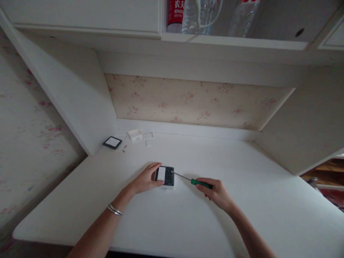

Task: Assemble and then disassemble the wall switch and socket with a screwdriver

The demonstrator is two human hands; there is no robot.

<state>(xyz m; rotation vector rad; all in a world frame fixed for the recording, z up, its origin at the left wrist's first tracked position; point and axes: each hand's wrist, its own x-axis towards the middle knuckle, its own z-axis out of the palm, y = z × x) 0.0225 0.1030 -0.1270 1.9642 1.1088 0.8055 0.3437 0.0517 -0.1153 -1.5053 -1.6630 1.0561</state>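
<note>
On the white desk sits a small square wall socket [169,180], dark inside on its right half and with a white panel on its left. My left hand [147,178] grips its left side, thumb at the near edge and fingers at the far edge. My right hand [213,190] is closed around the green handle of a screwdriver [194,181]. The thin metal shaft points left, and its tip meets the dark inner part of the socket. Whether the tip sits in a screw is too small to tell.
Back left on the desk [209,154] lie a dark-framed plate [112,142], an open white box [134,135], a thin white frame [148,135] and two small screws [124,147]. Overhead, a shelf [233,41] holds plastic bottles [199,16]. Side panels flank the desk.
</note>
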